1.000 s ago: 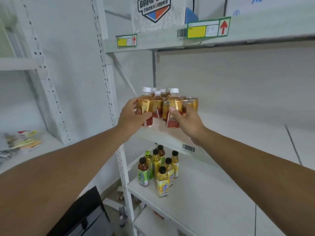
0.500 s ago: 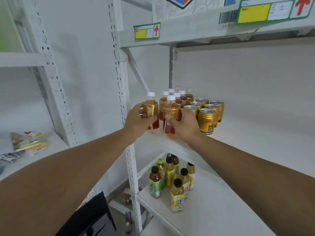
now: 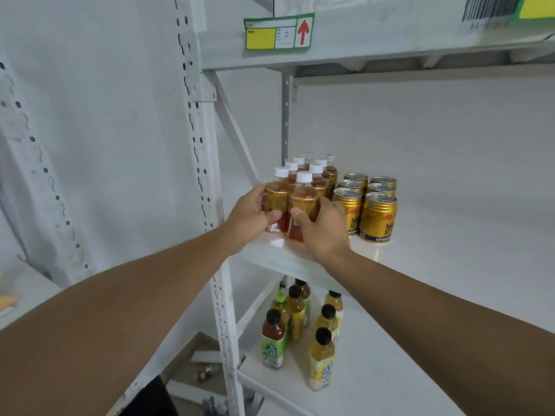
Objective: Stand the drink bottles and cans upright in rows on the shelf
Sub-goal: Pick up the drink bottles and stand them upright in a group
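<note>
Head view: on the middle shelf point(image 3: 450, 265), near its front left corner, the left hand point(image 3: 249, 216) grips one white-capped tea bottle point(image 3: 277, 202) and the right hand point(image 3: 322, 228) curls its fingers round the one beside it point(image 3: 303, 199), both upright. More white-capped bottles point(image 3: 318, 172) stand in rows behind, partly hidden. Gold cans point(image 3: 377, 216) stand in two rows just to the right. Dark-capped bottles point(image 3: 322, 355) stand on the lower shelf point(image 3: 375, 385), some cut off by the middle shelf's front edge. Labels are blurred.

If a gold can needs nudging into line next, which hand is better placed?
Right, probably. The right hand grips the front bottle directly beside the cans; the left hand holds a bottle on the far side.
</note>
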